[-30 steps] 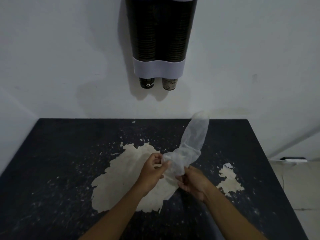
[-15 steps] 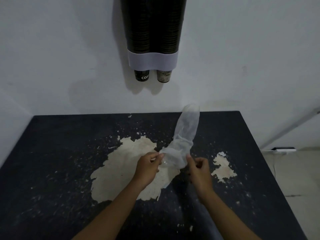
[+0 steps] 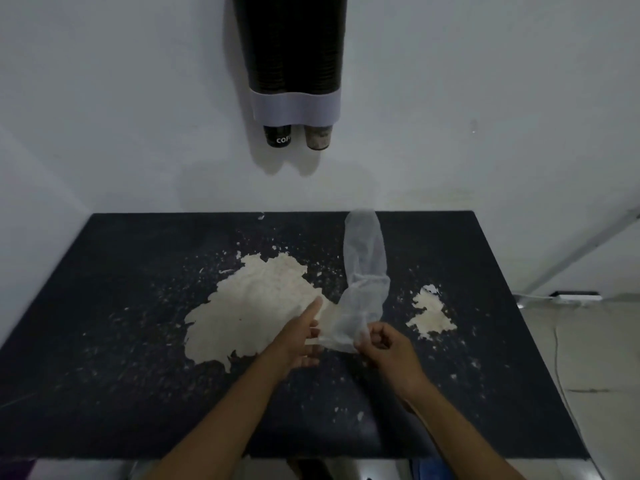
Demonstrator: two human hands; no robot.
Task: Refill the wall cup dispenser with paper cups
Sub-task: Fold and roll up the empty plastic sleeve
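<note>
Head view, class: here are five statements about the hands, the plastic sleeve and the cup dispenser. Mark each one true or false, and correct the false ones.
1. The right hand pinches the near end of the clear plastic sleeve. True.
2. The sleeve is full of stacked paper cups. False: it looks empty and see-through.
3. The left hand has its fingers straight beside the sleeve. True.
4. The wall dispenser shows no cups at its bottom. False: a black cup and a brownish cup poke out below it.
5. The table has an unmarked white top. False: the top is dark, with pale worn patches.
</note>
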